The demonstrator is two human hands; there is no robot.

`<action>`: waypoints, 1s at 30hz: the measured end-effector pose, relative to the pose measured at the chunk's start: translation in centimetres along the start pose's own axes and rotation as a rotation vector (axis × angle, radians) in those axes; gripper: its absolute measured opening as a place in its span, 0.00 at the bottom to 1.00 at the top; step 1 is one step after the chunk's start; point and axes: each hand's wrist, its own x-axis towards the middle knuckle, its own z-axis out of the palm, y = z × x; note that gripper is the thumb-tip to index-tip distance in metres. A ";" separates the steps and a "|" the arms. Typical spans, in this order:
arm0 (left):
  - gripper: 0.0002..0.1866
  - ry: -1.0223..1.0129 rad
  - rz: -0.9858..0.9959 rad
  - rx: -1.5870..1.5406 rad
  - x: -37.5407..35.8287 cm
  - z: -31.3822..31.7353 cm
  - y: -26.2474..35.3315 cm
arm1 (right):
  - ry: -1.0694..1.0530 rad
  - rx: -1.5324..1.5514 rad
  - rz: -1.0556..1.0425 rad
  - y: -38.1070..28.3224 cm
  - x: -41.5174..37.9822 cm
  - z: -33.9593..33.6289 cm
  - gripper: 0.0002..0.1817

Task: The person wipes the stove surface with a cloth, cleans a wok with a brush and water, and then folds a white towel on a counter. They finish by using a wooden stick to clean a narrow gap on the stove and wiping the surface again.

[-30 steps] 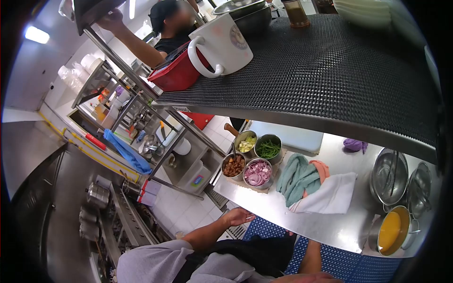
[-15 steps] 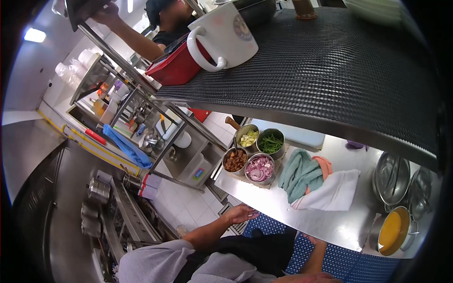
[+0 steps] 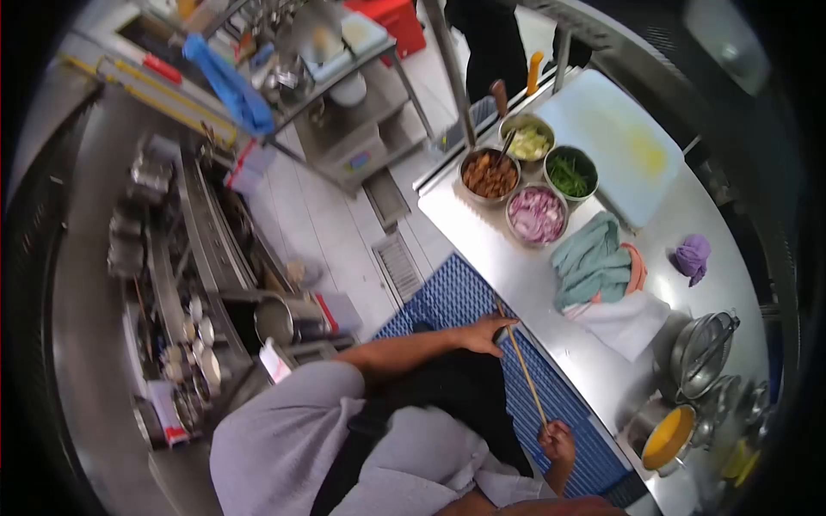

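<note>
A thin tan strip (image 3: 527, 374), a stick or a taut cord, runs between my hands beside the metal table's front edge. My left hand (image 3: 484, 334) is closed at its upper end, and my right hand (image 3: 557, 440) grips the lower end. Both hands are in front of the black apron (image 3: 447, 391), above the blue patterned mat (image 3: 447, 292). Nearest on the table (image 3: 538, 284) lie a green cloth (image 3: 587, 262) and a white cloth (image 3: 624, 322).
Bowls hold browned pieces (image 3: 490, 175), sliced onion (image 3: 536, 215), green vegetables (image 3: 570, 174) and pale chunks (image 3: 528, 142). A cutting board (image 3: 611, 138), purple cloth (image 3: 691, 258), strainer (image 3: 701, 353) and pot of orange liquid (image 3: 668, 437) are around them. A person's dark-clothed legs (image 3: 490, 47) show behind.
The view has tipped down, bringing the cutting board into sight. The tan strip now shows between my hands; it was not visible before. My left hand has gone from spread fingers to closed.
</note>
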 end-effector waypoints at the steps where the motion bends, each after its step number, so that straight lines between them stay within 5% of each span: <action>1: 0.49 0.001 0.078 0.306 -1.4 -0.2 1.1 | -0.003 -0.018 0.033 -0.7 -0.7 1.4 0.07; 5: 0.31 0.145 -0.121 0.404 -8.4 -1.6 -0.2 | -0.109 -0.234 0.104 -3.8 1.2 7.6 0.08; 8: 0.18 0.278 -0.484 0.485 -14.9 -3.8 -2.5 | -0.322 -0.321 0.130 -5.3 6.2 14.6 0.09; 10: 0.17 0.640 -0.338 0.528 -19.3 -3.2 -6.8 | -0.386 -0.539 -0.048 -6.3 8.5 25.0 0.12; 13: 0.15 1.010 -0.450 0.366 -27.7 -5.0 -3.3 | -0.601 -1.144 -0.425 -4.7 11.3 40.9 0.17; 15: 0.14 1.198 -0.520 0.266 -33.6 -6.0 -0.8 | -0.769 -1.318 -0.489 -1.8 12.5 49.7 0.16; 16: 0.14 1.249 -0.586 0.212 -36.0 -6.1 -0.2 | -0.868 -1.330 -0.548 -0.3 12.7 53.6 0.15; 18: 0.15 1.823 -0.495 0.202 -39.9 -4.7 0.6 | -1.057 -1.319 -0.657 3.2 12.5 60.7 0.14; 21: 0.22 2.190 -0.490 0.079 -45.9 -1.5 4.4 | -1.323 -1.335 -0.804 9.7 11.2 69.2 0.12; 25: 0.19 2.150 -0.505 -0.194 -49.0 5.3 4.0 | -1.603 -1.415 -0.637 23.2 8.7 75.5 0.09; 30: 0.10 2.137 -0.748 -0.567 -48.9 13.0 4.4 | -1.975 -1.485 -0.403 38.1 10.6 78.4 0.11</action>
